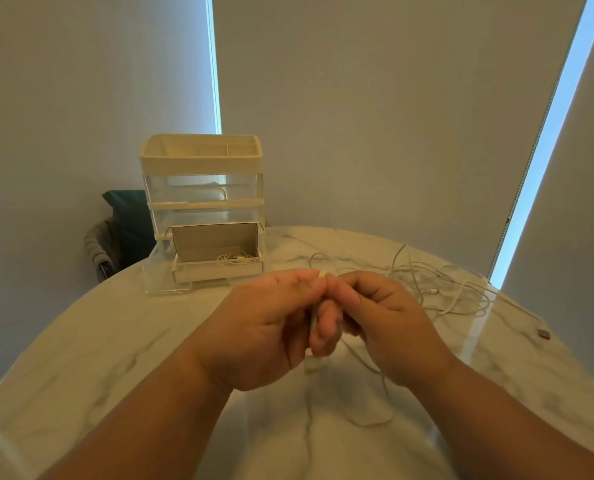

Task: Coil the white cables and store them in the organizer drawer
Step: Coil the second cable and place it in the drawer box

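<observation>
My left hand [264,327] and my right hand [385,320] meet over the middle of the marble table [115,341], both pinched on a white cable [368,368] whose loose length trails down toward me. A tangle of more white cables [451,285] lies on the table to the right. The clear and cream organizer [202,188] stands at the table's far side, its bottom drawer [216,268] pulled out. A coiled white cable [235,259] lies inside that drawer.
A grey connector [543,333] at a cable's end rests near the table's right edge. A dark chair with a cushion [126,230] stands behind the table at the left. Window blinds fill the background.
</observation>
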Demonstrator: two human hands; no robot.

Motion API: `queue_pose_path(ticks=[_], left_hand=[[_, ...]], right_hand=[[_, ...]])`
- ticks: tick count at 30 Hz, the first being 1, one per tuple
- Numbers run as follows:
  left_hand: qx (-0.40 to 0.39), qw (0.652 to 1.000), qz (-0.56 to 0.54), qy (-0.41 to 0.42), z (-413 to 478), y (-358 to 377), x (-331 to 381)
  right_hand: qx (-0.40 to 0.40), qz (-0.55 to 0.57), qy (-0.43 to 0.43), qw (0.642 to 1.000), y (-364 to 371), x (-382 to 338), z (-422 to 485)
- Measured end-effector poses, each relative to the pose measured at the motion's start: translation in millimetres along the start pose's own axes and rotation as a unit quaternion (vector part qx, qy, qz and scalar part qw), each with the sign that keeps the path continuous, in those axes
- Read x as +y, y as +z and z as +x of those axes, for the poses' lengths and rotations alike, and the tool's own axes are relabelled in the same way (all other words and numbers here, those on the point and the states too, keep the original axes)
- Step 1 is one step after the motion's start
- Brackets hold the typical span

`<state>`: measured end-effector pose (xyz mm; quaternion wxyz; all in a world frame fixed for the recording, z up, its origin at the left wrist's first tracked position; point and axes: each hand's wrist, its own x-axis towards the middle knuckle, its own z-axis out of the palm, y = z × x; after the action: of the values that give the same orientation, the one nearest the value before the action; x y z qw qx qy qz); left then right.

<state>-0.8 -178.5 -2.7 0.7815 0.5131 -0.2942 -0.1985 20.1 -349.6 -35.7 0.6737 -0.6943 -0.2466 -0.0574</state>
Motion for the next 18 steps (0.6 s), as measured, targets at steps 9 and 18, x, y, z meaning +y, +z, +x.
queue_pose_path(ticks=[9, 18], left_hand=[[0.227, 0.932, -0.230, 0.163, 3.6, -19.1, 20.6], [0.316, 0.899, -0.237, 0.187, 8.1, -37.8, 19.0]], right_hand=[[-0.083, 0.309, 0.260, 0.911, 34.7, 2.3, -8.9], [-0.034, 0.119, 0.262, 0.957, 44.7, 10.0, -15.2]])
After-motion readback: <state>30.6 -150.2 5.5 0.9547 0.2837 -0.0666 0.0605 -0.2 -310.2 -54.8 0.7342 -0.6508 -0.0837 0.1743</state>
